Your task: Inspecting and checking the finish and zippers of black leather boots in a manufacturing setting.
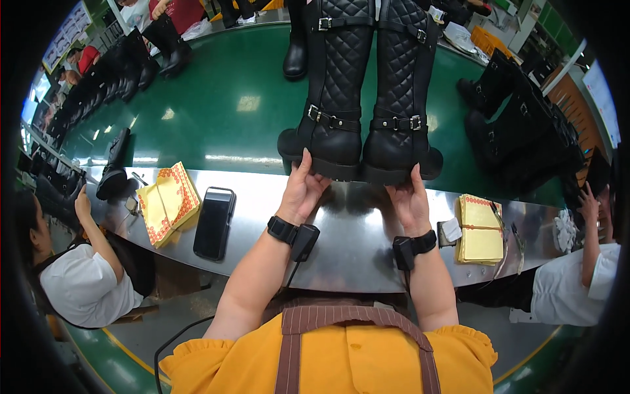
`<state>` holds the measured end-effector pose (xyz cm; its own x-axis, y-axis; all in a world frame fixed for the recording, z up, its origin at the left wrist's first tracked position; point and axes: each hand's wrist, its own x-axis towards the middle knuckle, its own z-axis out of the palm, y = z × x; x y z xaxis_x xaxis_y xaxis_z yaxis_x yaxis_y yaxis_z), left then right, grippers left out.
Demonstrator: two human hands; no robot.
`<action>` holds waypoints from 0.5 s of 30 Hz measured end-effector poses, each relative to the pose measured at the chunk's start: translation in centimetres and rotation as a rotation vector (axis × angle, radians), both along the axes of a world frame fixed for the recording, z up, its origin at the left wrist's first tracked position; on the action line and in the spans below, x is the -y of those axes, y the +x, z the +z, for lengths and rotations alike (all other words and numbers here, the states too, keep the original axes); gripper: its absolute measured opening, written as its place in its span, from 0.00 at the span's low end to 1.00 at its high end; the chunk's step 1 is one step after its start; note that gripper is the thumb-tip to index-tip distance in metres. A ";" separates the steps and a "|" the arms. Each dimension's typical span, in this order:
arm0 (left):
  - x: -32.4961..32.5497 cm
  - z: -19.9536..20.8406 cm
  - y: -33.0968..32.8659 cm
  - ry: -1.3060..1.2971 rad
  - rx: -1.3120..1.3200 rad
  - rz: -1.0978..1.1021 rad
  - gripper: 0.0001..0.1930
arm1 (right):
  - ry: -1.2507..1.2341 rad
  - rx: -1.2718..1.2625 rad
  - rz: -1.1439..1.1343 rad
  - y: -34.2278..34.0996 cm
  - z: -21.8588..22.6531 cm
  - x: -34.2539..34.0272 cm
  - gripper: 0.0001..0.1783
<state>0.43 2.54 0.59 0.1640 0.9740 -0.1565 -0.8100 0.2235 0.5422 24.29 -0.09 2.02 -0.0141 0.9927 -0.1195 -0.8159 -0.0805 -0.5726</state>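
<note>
A pair of tall black boots with quilted shafts and silver buckled straps stands before me, side by side, soles toward me. My left hand [304, 192] grips the sole edge of the left boot [336, 72], thumb up against its side and fingers beneath. In the same way my right hand [412, 200] holds the right boot [401, 79] at its sole, thumb raised along the edge. The left boot's toe points left, the right one's toe points right. Part of the fingers is hidden under the soles. Both wrists wear black straps with small boxes.
A steel ledge [262, 253] borders the green conveyor [216, 105]. On the ledge lie a black phone [214, 223] and stacks of yellow paper, one at left [169, 203], one at right [481, 230]. More black boots [525, 131] stand at right. Co-workers sit on either side.
</note>
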 end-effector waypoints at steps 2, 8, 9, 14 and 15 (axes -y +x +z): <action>0.7 0.1 -0.4 0.019 0.016 -0.035 0.28 | -0.009 0.012 0.004 -0.8 0.3 1.2 0.24; 2.0 -0.1 -0.1 0.008 0.016 0.035 0.28 | 0.000 0.053 -0.057 -0.3 -0.7 1.6 0.24; 2.0 -0.3 -0.1 -0.001 0.040 0.034 0.28 | -0.015 0.056 -0.060 -0.2 -0.8 1.7 0.24; 1.5 0.0 0.1 0.029 0.054 0.053 0.29 | 0.005 0.059 -0.075 -0.3 -0.3 1.1 0.24; 1.4 0.0 0.1 0.030 0.060 0.056 0.30 | 0.003 0.064 -0.073 -0.2 -0.5 0.9 0.24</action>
<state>0.51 1.19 0.64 0.1174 0.9860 -0.1187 -0.8518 0.1615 0.4984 24.12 -0.99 1.50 0.0663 0.9912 -0.1148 -0.7811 -0.0201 -0.6241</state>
